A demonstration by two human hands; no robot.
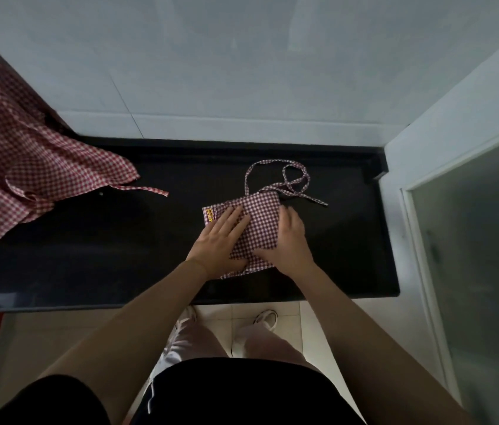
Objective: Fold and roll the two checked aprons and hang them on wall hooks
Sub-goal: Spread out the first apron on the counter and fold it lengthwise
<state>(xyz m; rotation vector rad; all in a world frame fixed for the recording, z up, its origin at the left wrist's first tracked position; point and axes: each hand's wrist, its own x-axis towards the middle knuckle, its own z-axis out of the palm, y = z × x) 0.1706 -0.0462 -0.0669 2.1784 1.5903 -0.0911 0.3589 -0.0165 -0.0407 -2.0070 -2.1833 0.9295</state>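
Black and glossy, the surface [343, 240] below a pale tiled wall carries a folded checked apron [260, 222] right of centre, the left hand [220, 243] pressing it flat with straight fingers, the right hand [288, 243] curling over its right edge, while a second apron [27, 167] sprawls unfolded far left.

Two hands on a folded apron

Left hand [222, 237] lies flat on the folded apron [260, 222]; right hand [288, 240] holds its edge.
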